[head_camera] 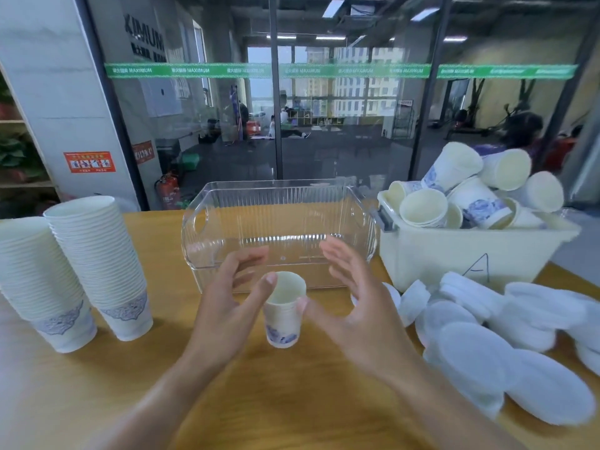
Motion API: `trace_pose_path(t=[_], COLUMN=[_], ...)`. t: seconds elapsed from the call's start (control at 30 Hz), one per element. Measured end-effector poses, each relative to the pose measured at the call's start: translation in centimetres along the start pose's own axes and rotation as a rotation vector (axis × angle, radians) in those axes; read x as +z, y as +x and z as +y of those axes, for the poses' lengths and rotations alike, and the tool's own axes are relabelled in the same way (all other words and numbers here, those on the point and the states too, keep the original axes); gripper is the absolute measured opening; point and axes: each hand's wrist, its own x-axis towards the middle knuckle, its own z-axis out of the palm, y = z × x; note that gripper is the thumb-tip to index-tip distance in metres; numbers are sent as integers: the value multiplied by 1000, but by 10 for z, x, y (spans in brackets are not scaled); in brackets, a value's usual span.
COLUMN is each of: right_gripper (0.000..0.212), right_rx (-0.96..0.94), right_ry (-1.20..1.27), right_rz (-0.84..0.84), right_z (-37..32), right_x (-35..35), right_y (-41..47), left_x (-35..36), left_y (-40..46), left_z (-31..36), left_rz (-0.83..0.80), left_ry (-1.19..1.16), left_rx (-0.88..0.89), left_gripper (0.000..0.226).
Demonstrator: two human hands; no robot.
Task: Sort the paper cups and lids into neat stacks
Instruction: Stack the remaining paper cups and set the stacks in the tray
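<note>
A small paper cup point(283, 315) with a blue print stands upright on the wooden table point(97, 394) in front of me. My left hand point(227, 306) is at its left, thumb tip touching the rim, fingers spread and loose. My right hand point(350, 300) is at its right, thumb tip against the cup's side, fingers straight and apart. Two tall stacks of nested cups point(97, 264) stand at the left. Loose cups point(470, 193) fill a pale bin point(454, 254) at the right. White lids point(487, 345) lie scattered below that bin.
A clear plastic box point(279, 222) stands just behind the cup and my hands. A glass wall runs behind the table, with a shelf of plants at the far left. The table's right edge shows past the bin.
</note>
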Motion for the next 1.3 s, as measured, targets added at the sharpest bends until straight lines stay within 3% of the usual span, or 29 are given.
trace_pose_path(t=[0.13,0.43,0.63,0.9,1.13,1.3], right_gripper=[69,48,56,97,81,76], right_rx=[-63,-117,-11,307,306,280], right_ry=[-34,-241,-495,-669,-834,-860], right_rz=[72,367,508,286,263,289], right_z=[-19,-9,18,42,59,59], right_x=[-44,-176,-256,-293,-290,-290], right_y=[9,66,97,138,148,148], left_x=[22,115,176,238,260,267], left_y=[24,97,152,207,229,233], left_z=[25,78,101,104,90,90], left_rz=[-50,-362,-410,-534,-629,-554], left_ry=[65,237,212,243,291,288], left_rx=[69,115,194,188,246,294], left_gripper=[27,48,67,101,90,79])
